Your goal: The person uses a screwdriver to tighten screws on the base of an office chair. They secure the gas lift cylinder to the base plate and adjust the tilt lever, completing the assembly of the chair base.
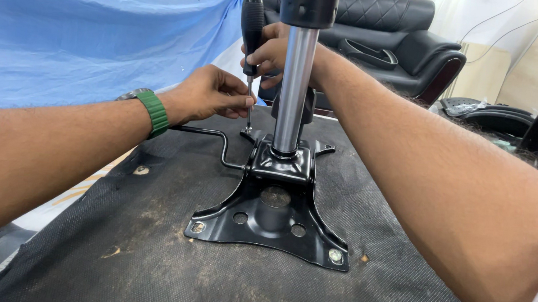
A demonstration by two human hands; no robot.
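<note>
A black metal chair mechanism plate (271,222) lies on the dusty black fabric underside of a chair seat (150,256). A chrome gas cylinder (294,90) stands upright from the plate. My right hand (275,52) grips the black handle of a screwdriver (252,25), held upright behind the cylinder. Its tip rests at the plate's far left corner (247,131). My left hand (213,95), with a green watch band (154,113) on the wrist, pinches the screwdriver's thin shaft just above the tip.
A bent black lever rod (211,135) sticks out left from the mechanism. Screws sit in the plate's near corners (336,256). A blue sheet (89,34) hangs at the left. A black leather sofa (406,41) stands behind, with chair parts (507,119) at the right.
</note>
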